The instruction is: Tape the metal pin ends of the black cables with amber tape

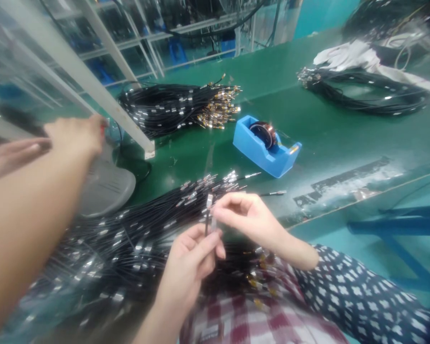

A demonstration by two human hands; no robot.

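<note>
My left hand (193, 260) is closed around a thin black cable (207, 222), holding it upright with its silvery end pointing up. Close beside that end, the thumb and index finger of my right hand (245, 215) pinch together. What sits between them is too small and blurred to name. Beneath and behind both hands lies a large bundle of black cables (139, 224) with metal tips. More cable ends with yellowish tips (258, 279) rest by the checked cloth at my lap.
On the green table (186, 160) stands a blue tape dispenser (261, 153) with an amber roll. Other cable bundles lie behind it (172, 107) and at the far right (365, 91), near white cloth (354, 57). A co-worker's arm (46, 200) reaches in from the left, beside a metal post (118, 114).
</note>
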